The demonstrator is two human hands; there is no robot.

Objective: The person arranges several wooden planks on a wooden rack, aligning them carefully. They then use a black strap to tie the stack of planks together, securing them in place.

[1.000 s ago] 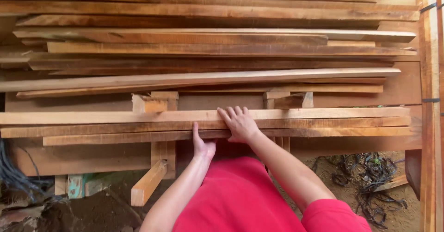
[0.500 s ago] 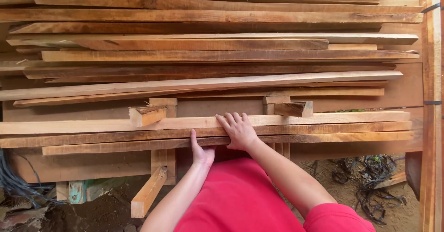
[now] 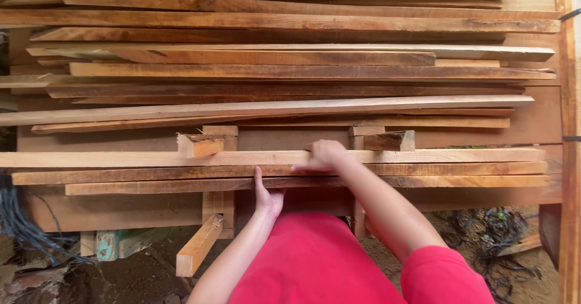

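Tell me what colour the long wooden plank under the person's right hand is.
Pale yellowish tan, lighter than the reddish planks beside it; the long wooden plank under the right hand shows best in the head view.

Single head-worn view, looking steeply down from above and behind the hands. Close range: stacked planks [image 3: 290, 107] fill the frame beyond them, bare ground below. No second view.

No packages, labels, signs or screens are being shown anywhere in this view; nothing of that kind is being seen among the stacked timber or below it.
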